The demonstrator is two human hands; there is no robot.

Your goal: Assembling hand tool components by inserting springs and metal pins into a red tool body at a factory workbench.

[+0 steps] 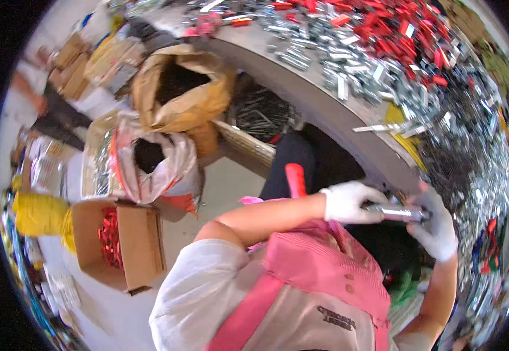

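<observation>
My left hand [348,202], in a white glove, grips one end of a shiny metal tube [399,213]. My right hand [439,231], also gloved in white, closes around the tube's other end. I hold the tube level just below the edge of a grey worktable [324,108], above my pink apron. The table carries heaps of small silver metal parts [348,64] and red parts [395,26]. What lies directly behind the tube is dark and hard to tell.
An open cardboard box [140,245] with red parts stands on the floor at the left. Beside it are a pale sack [167,169], a brown paper sack [190,105], a yellow bag [38,213] and a basket of dark metal pieces [260,114]. Another person [44,93] is far left.
</observation>
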